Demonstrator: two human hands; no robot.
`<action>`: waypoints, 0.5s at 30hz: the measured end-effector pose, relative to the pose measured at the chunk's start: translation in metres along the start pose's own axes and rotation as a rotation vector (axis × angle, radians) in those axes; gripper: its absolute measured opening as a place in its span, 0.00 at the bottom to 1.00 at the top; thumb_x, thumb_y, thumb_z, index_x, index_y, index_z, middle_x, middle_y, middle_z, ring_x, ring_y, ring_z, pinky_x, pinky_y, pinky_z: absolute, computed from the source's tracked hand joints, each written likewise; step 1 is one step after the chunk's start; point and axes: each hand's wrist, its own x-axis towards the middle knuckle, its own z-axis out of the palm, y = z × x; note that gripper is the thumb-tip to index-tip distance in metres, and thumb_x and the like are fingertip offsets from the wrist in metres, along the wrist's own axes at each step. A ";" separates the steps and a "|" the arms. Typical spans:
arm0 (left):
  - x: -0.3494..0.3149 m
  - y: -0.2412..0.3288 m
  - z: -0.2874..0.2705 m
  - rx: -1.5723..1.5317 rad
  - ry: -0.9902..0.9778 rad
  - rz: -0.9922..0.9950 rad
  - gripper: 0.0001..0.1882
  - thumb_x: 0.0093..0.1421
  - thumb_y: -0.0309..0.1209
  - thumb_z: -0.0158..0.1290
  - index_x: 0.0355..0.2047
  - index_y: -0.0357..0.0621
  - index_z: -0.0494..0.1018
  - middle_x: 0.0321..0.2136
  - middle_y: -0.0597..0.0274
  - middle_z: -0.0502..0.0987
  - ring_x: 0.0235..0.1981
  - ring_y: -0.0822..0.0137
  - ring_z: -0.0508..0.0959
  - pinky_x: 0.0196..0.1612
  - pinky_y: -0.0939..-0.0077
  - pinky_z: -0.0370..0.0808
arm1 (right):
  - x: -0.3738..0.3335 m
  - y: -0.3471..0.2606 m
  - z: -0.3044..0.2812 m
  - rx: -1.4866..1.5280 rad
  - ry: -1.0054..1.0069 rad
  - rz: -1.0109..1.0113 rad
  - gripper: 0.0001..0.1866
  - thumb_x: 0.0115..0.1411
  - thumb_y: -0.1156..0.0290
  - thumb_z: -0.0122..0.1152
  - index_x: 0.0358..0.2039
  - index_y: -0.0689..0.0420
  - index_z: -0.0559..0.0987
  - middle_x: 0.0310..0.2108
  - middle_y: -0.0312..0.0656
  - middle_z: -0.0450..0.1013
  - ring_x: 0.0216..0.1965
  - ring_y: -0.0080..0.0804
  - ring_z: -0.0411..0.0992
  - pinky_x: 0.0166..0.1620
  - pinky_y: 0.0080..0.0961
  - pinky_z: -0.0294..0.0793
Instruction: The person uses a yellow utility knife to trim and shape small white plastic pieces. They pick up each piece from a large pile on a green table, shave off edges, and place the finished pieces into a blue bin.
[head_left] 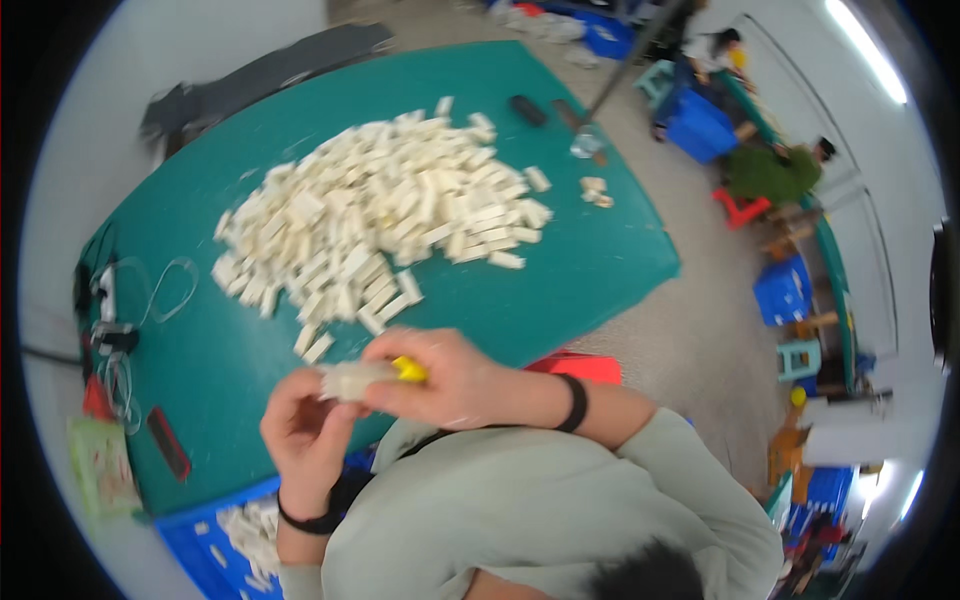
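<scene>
White block (345,380) was the thing in hand, a small pale plastic piece pinched between both hands just above the near edge of the green table (600,260). Left hand (305,430) was curled under it with fingers closed on its left end, and right hand (445,380) was closed over the other end, thumb and fingers also pinching a little yellow bit (408,369) right against the block. It was motion-blurred, so I couldn't tell whether the yellow bit was a tool or a part. My take on doing this well: keep the left grip firm and low so the block doesn't twist, work the yellow bit squarely with the right, and stay over the table so anything dropped lands there. The big pile (380,215) of the same white blocks sat mid-table, well apart from the hands, with a few strays (596,191) off to its right. As for packages: a blue bin (200,550) at lower left held more white pieces, a greenish packet (100,465) lay at the table's left edge beside a flat red-and-black thing (168,443), and blue crates (700,125) stood on the floor far right. No label was readable.
</scene>
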 end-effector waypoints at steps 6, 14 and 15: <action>0.017 0.009 0.034 -0.040 0.003 0.014 0.10 0.52 0.13 0.52 0.36 0.32 0.70 0.40 0.49 0.73 0.33 0.67 0.77 0.33 0.78 0.77 | -0.003 0.000 -0.031 0.067 0.060 -0.084 0.13 0.54 0.70 0.62 0.38 0.60 0.72 0.32 0.38 0.71 0.30 0.22 0.68 0.33 0.20 0.68; 0.045 0.006 0.080 0.088 0.009 0.094 0.11 0.51 0.13 0.54 0.37 0.31 0.71 0.40 0.47 0.74 0.35 0.67 0.78 0.34 0.80 0.78 | -0.005 0.007 -0.085 0.157 0.063 -0.150 0.14 0.53 0.70 0.64 0.37 0.61 0.74 0.34 0.39 0.71 0.30 0.22 0.67 0.33 0.18 0.66; 0.048 0.006 0.086 0.097 0.027 0.053 0.11 0.51 0.13 0.54 0.36 0.31 0.71 0.40 0.46 0.74 0.35 0.67 0.78 0.34 0.80 0.78 | -0.005 0.009 -0.092 0.105 0.059 -0.192 0.15 0.53 0.70 0.64 0.39 0.62 0.73 0.33 0.40 0.71 0.30 0.23 0.66 0.32 0.18 0.66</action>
